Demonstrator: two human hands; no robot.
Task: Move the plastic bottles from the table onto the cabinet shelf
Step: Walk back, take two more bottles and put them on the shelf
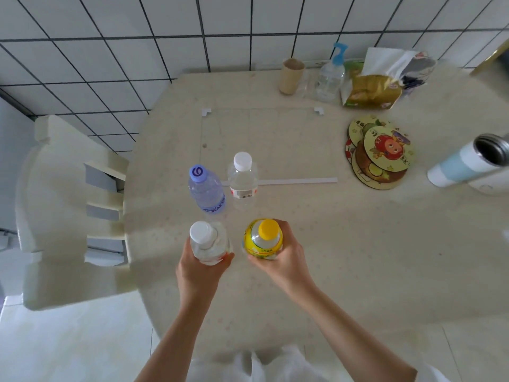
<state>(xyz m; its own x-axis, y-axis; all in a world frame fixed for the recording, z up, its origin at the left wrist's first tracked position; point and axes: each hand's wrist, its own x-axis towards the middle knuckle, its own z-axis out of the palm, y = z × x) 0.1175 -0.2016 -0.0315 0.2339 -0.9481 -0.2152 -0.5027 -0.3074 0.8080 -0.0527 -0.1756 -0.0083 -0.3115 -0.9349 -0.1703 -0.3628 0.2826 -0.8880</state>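
Both forearms reach in from the near edge of the desk (344,244). Left hand (198,267): fingers closed around the lower body of a clear bottle (210,245) with a white cap, which stands upright close to the near edge. A trace of red label shows at the fingertips. Right hand (281,257): fingers wrapped round a yellow-labelled bottle (263,241) with a yellow cap, upright, just beside the first and apart from it. Whether either bottle is lifted off the desk surface cannot be told.

Two further bottles stand free, farther in toward the middle of the desk. One is blue-tinted with a blue cap (206,188) and blue print low on its body. The other is clear with a white cap (243,180), carrying a red-and-white label with a barcode. These two stand just beside each other.

At the far edge stand a cardboard tube (291,75), a pump bottle (332,73) with a blue head, and a tissue pack (371,91). Toward the right edge lie stacked cartoon coasters (380,153) and an open flask (468,161). A cream chair (68,210) sits at the left edge.
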